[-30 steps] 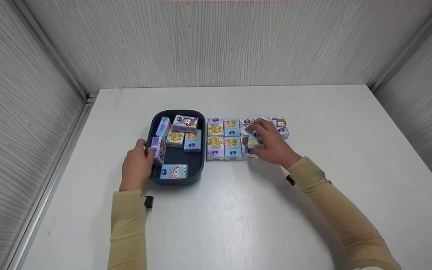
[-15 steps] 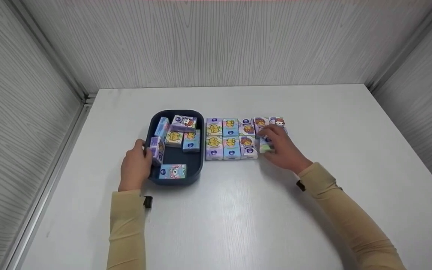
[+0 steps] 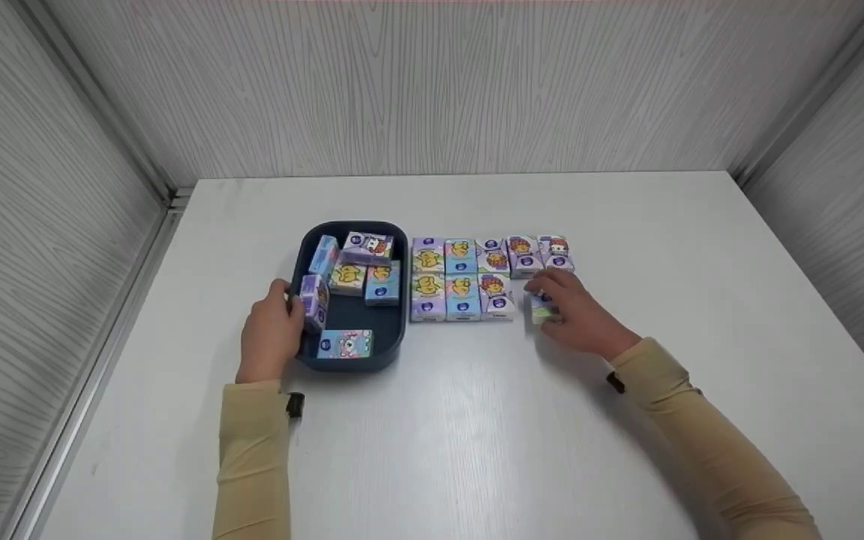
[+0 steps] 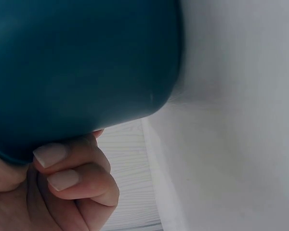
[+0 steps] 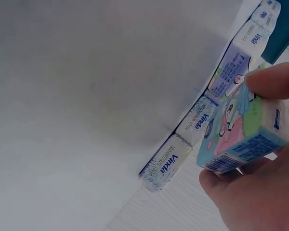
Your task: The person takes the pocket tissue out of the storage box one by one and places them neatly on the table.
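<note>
Fifteen tissue packs (image 3: pixel 346 343) are showing over one worktop (image 3: pixel 432 450): six are lying in one dark blue tray (image 3: pixel 349 312), eight are forming two rows beside it, five far and three near, and one is sitting in the right grip (image 3: pixel 583 319), while two tan sleeves (image 3: pixel 253 450) are covering the arms.

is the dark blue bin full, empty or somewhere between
Partly full: six packs show inside the bin, but a bare patch of its floor lies between them.

Head view high, downward; wrist views close.
</note>
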Demonstrator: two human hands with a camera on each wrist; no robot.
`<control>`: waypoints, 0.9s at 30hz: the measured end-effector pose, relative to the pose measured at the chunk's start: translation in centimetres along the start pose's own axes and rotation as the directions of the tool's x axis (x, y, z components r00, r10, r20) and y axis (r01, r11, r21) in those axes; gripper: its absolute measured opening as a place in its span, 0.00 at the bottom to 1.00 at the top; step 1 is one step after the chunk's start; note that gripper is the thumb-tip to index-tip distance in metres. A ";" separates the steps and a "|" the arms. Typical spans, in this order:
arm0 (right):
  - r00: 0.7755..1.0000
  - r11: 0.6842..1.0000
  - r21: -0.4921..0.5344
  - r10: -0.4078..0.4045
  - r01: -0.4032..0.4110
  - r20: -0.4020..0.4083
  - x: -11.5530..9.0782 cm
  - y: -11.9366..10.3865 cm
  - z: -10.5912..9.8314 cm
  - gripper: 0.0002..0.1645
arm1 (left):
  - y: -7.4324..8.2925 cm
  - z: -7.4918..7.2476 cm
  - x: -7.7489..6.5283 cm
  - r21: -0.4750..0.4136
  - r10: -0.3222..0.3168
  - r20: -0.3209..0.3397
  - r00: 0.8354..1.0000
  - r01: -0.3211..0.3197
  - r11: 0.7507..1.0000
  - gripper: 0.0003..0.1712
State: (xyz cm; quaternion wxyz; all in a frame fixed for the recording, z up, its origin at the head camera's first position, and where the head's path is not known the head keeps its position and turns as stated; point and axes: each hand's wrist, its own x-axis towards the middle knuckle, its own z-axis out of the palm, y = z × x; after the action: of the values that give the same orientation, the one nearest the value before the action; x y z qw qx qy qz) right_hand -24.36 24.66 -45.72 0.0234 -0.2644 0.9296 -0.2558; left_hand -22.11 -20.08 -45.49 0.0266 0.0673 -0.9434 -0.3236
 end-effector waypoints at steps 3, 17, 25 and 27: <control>0.996 0.999 -0.017 0.030 -0.028 0.080 -0.3 -0.2 0.0 0.33 | 0.0 0.0 0.0 -0.004 -0.010 0.009 1.000 0.010 1.000 0.22; 0.970 0.992 -0.006 0.121 -0.123 0.211 -0.7 -0.6 -0.6 0.38 | 0.2 -0.1 -0.1 -0.012 -0.012 0.014 1.000 0.012 1.000 0.21; 0.976 0.996 -0.033 0.084 -0.079 0.199 -1.1 -0.4 -0.9 0.36 | 0.2 -0.2 -0.1 -0.015 -0.022 0.029 0.999 0.022 1.000 0.21; 0.977 0.997 -0.043 0.066 -0.059 0.204 -1.3 -0.4 -1.0 0.36 | 0.2 -0.2 -0.1 -0.014 -0.017 0.027 1.000 0.017 1.000 0.22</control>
State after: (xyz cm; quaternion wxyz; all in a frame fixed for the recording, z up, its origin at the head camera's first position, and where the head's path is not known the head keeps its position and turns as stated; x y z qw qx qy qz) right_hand -23.24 25.46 -44.78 0.1226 -0.2604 0.9346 -0.2092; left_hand -21.99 -20.05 -45.26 0.0118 0.0709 -0.9408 -0.3312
